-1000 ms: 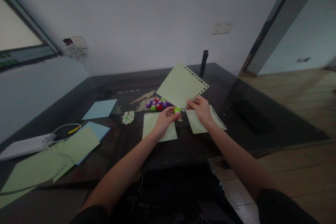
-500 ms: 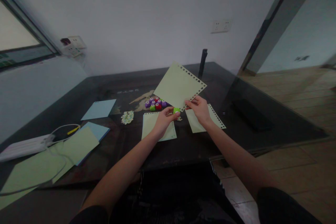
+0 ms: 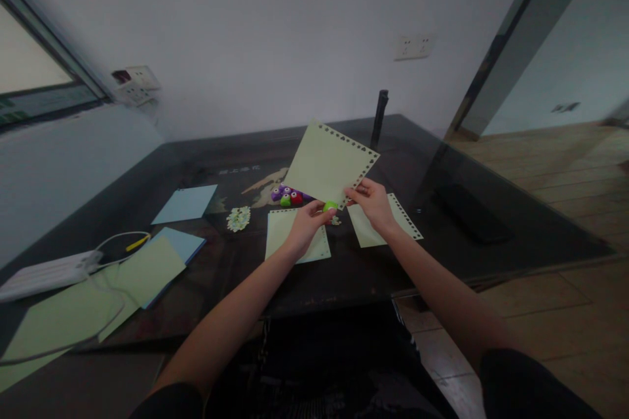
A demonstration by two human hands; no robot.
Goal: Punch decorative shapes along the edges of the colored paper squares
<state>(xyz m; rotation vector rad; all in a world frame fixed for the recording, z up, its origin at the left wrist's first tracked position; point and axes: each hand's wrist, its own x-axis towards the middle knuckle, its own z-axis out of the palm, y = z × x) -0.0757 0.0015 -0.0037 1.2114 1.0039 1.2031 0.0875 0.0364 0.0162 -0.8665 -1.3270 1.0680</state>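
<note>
My left hand (image 3: 305,226) pinches a small green punch (image 3: 329,206) at the lower corner of a pale green sheet (image 3: 328,162). My right hand (image 3: 373,204) grips that sheet's lower right edge, fingers curled, sheet tilted up at frame centre, holes along two edges. Under my hands, flat on the dark table (image 3: 491,222): two more punched sheets (image 3: 295,242). Just behind: cluster of purple, red and green punches (image 3: 289,195). Left of that, a pile of paper cut-outs (image 3: 238,218). Further left: blue sheets (image 3: 185,203), green sheets (image 3: 73,314), white power strip (image 3: 44,273) with cable.
</note>
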